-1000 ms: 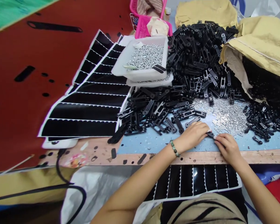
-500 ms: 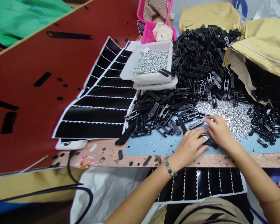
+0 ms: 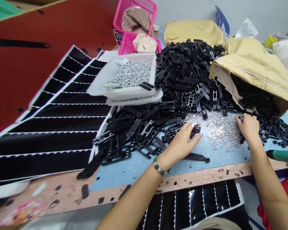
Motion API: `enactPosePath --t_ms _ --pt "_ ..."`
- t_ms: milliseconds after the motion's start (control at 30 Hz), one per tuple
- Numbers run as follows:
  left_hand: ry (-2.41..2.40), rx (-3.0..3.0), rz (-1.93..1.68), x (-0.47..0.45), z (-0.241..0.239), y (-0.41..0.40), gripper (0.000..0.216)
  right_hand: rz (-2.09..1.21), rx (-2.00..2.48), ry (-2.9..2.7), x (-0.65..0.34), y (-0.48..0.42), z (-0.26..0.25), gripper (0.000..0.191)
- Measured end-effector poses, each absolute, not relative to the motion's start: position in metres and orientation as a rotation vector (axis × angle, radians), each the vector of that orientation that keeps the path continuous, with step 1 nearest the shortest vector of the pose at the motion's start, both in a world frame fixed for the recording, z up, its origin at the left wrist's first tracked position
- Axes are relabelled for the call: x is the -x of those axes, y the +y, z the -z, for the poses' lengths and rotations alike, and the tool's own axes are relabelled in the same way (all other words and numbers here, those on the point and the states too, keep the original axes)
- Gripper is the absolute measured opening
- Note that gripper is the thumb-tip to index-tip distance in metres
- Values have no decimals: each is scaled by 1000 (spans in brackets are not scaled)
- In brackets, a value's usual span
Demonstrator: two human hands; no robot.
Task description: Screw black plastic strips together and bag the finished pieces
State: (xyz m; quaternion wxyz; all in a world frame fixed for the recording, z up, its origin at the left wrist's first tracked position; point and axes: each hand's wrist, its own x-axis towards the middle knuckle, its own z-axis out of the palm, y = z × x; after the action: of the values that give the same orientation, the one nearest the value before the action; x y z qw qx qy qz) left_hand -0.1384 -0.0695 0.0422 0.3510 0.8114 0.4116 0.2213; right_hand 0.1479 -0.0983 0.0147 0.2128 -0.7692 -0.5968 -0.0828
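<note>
My left hand is closed around a black plastic link, whose end shows between the thumb and fingers. Below that hand, another long black link lies on the blue sheet. My right hand reaches down at the right edge of a spread of small silver screws and nuts. Its thumb and fingers are bent and slightly apart, with nothing visible between them. Close to its right is a heap of small black parts. A large pile of black links rises behind both hands.
A white tub of silver screws stands left of the pile, beside sheets of black stickers. Pink baskets are behind it. An open yellow sack lies at the right. A green-handled tool points in near the right arm.
My hands have parted. The right one moved right, past the screws, and the left one now holds the link alone. The camera view has swung to the right.
</note>
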Motion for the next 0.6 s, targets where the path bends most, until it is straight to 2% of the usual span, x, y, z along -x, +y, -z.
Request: enactPosePath --t_ms 133,367,600 --pt "989 -2000 -579 134 -40 -66 19 141 2076 -1701 -160 -95 -6 8" --pt "982 -1861 -549 120 -30 -73 13 -444 1349 -1757 -86 -115 -29 11" --pt "995 -2233 -692 121 -38 -78 23 -216 1209 -1878 -54 -125 -38 16"
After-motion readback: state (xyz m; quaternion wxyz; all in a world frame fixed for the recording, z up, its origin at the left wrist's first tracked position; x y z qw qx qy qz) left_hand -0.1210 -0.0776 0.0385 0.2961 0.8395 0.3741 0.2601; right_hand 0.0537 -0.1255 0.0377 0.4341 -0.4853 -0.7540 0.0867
